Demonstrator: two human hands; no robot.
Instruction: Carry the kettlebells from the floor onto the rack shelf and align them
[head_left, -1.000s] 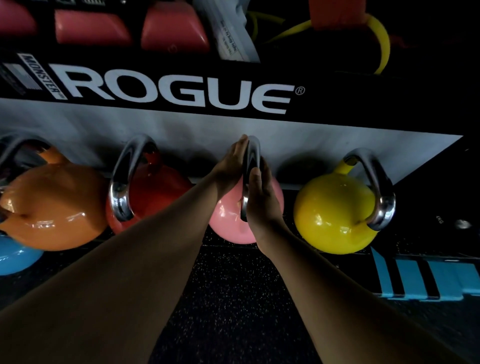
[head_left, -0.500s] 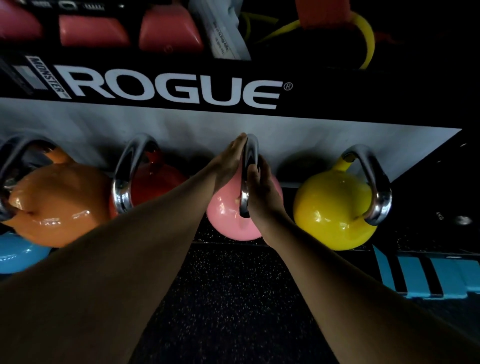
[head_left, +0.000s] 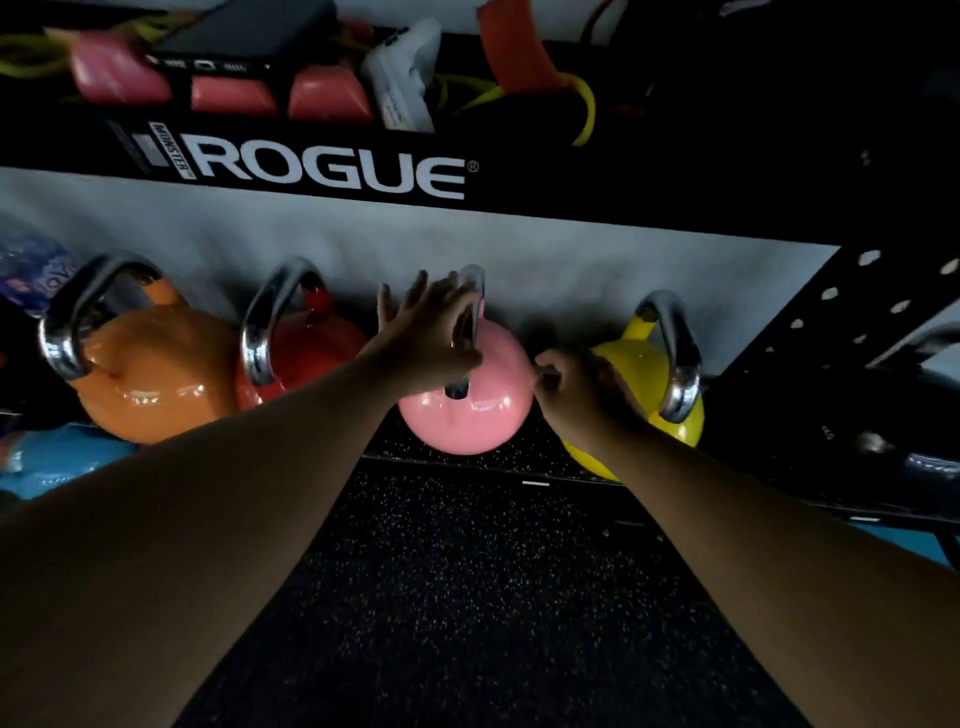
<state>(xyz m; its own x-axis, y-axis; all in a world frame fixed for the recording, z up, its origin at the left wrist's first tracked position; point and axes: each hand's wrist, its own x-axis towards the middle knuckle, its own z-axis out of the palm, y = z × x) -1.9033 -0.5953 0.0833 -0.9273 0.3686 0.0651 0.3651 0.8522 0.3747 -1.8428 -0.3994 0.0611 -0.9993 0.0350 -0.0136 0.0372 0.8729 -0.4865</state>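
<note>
A pink kettlebell (head_left: 483, 415) with a chrome handle stands on the low rack shelf (head_left: 571, 475), between a red kettlebell (head_left: 311, 348) and a yellow kettlebell (head_left: 634, 374). An orange kettlebell (head_left: 156, 374) stands further left. My left hand (head_left: 426, 338) lies against the left side of the pink kettlebell's handle with its fingers spread, not closed round it. My right hand (head_left: 576, 389) hovers loosely curled and holding nothing, in front of the gap between the pink and yellow kettlebells. It covers part of the yellow one.
A blue kettlebell (head_left: 57, 462) shows at the lower left. The black ROGUE beam (head_left: 332, 166) runs overhead, with bands and pads piled above it. A perforated black upright (head_left: 831, 312) stands at the right. Speckled black rubber floor (head_left: 467, 597) lies below my arms.
Both hands held the pink kettlebell's handle before. My right hand has let go and moved right toward the yellow one; my left hand's fingers have opened. The view has shifted downward.
</note>
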